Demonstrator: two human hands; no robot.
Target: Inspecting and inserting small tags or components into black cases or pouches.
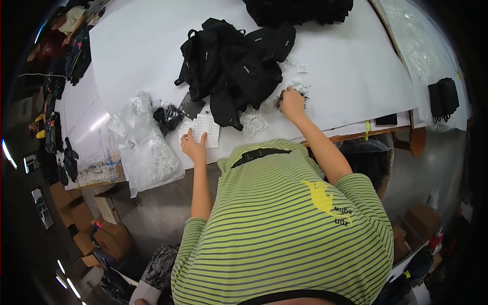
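Note:
My left hand [193,148] rests at the table's near edge with thumb and fingers apart, touching white printed cards [207,128]. To the right, my right hand [293,103] reaches down into a small heap of thin black strings [305,91], its fingers closed. What lies between those fingertips is hidden. Between and beyond both hands is a pile of black fabric pouches or bags [229,63] with small pale marks. Small white tags [253,122] lie at the pile's near edge, and another white tag [303,68] lies farther right.
Left of my left hand sit a clear plastic bag of white tags [152,160] and a crumpled black plastic bag [168,118]. More black fabric [300,10] lies at the far edge. Clear plastic sheeting [417,46] covers the right side. Cardboard boxes [113,238] stand on the floor at left.

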